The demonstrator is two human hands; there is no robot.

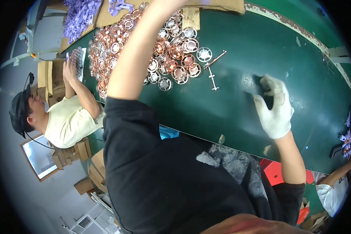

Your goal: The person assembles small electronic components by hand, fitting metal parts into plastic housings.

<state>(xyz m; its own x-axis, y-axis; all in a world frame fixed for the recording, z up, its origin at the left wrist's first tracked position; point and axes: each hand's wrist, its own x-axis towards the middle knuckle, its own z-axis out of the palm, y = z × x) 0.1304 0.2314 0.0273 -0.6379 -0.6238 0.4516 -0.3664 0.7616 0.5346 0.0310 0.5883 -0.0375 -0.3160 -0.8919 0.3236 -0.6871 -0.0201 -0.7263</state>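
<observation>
My left arm (pixel 134 58) stretches over a heap of round, spoked metal parts (pixel 121 43), copper and silver in colour; its hand lies beyond the upper edge, out of sight. To the right, my right hand (pixel 275 107) wears a white glove and hovers at the green table (pixel 222 109). Its thumb stands apart from the curved fingers, with nothing visible between them. Between that hand and the heap lie thin, branched metal sprue pieces (pixel 212 74). A single silver spoked disc (pixel 204 54) rests at the heap's right edge, beside them.
Purple plastic parts (pixel 80 17) fill a cardboard tray at the far left. Flat cardboard (pixel 218 4) lines the far side. A co-worker in a pale shirt (pixel 70 121) works at the left; another person's arm (pixel 341 171) shows at the right, near more purple parts (pixel 346 138).
</observation>
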